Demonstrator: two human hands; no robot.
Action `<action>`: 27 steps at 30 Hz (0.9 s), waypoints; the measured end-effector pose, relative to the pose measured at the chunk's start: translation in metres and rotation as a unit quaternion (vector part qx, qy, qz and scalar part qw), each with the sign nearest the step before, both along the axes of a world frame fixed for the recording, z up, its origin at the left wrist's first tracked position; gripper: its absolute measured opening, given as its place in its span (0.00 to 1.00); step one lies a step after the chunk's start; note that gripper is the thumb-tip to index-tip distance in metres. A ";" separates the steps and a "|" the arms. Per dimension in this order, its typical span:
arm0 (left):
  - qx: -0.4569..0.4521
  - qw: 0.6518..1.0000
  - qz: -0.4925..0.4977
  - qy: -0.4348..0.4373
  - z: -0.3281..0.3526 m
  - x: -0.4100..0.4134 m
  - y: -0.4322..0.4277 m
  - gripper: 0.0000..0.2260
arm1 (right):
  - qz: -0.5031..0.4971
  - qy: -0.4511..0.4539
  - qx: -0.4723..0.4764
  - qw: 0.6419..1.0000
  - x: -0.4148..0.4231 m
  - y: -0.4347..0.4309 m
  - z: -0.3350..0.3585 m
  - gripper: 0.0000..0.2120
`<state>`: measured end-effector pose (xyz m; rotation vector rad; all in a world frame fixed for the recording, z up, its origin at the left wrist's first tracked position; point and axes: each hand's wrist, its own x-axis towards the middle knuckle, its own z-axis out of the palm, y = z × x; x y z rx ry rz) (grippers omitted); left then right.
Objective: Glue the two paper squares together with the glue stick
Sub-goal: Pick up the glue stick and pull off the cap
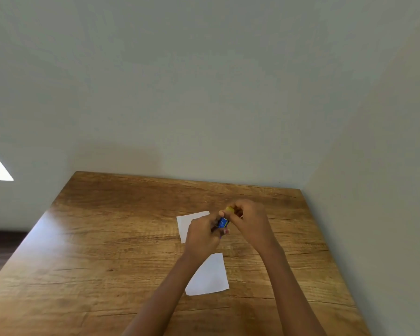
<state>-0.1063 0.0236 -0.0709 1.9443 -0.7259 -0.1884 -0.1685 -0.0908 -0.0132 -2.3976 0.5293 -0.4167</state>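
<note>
Glue stick point(223, 222) sits raised above the wooden table point(107, 238), caught between both hands rather than lying on the surface. Its long axis tilts from lower left to upper right: the left hand point(201, 235) is wrapped closed around the blue barrel at the lower end, while the right hand point(249, 220) pinches the yellow cap point(229, 209) at the upper end with its fingertips. The coming move looks like uncapping, so the pull would run along that axis, the right hand drawing away up and to the right. Whether the cap has started to come free cannot be told. Two white paper squares lie flat and apart on the table: the far paper square point(188, 223) just under and left of the left hand, partly hidden by it, and the near paper square point(210, 277) beneath the left forearm. Both are bare of visible glue. Open tabletop spreads to the left; the wall point(374, 166) stands close on the right, beside the table's right edge.
</note>
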 end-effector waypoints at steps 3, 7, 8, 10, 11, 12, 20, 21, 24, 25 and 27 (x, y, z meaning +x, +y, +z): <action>0.052 0.999 -0.003 -0.002 -0.002 0.004 0.002 0.10 | 0.032 0.022 -0.026 0.999 0.003 0.001 -0.003 0.09; 0.088 0.996 -0.011 -0.016 -0.001 0.004 0.005 0.08 | 0.106 0.017 -0.016 0.994 0.002 0.002 0.002 0.09; 0.087 0.996 -0.013 -0.014 -0.001 0.004 0.006 0.08 | 0.114 0.017 -0.016 0.993 0.001 0.002 0.003 0.09; 0.090 0.996 -0.011 -0.002 0.000 0.005 0.006 0.09 | 0.126 0.007 -0.004 0.992 0.000 0.002 0.005 0.08; 0.094 0.996 -0.008 0.002 -0.001 0.005 0.007 0.09 | 0.132 -0.005 0.004 0.991 -0.001 0.000 0.005 0.08; 0.098 0.995 -0.003 0.004 -0.001 0.005 0.007 0.10 | 0.135 -0.017 0.011 0.991 -0.002 -0.002 0.005 0.09; 0.073 0.997 0.028 0.013 -0.003 0.004 0.016 0.09 | -0.019 0.001 -0.068 0.998 -0.003 -0.046 -0.025 0.13; 0.069 0.997 0.034 0.015 -0.002 0.005 0.017 0.09 | -0.036 0.010 -0.078 0.996 -0.005 -0.052 -0.031 0.11; 0.052 0.997 0.050 0.021 0.000 0.007 0.020 0.10 | -0.062 0.047 -0.078 0.994 -0.011 -0.068 -0.045 0.09; 0.049 0.997 0.055 0.020 0.001 0.007 0.021 0.11 | -0.065 0.057 -0.073 0.994 -0.013 -0.071 -0.048 0.09; 0.045 0.997 0.064 0.020 0.002 0.007 0.022 0.13 | -0.065 0.066 -0.061 0.994 -0.014 -0.074 -0.052 0.09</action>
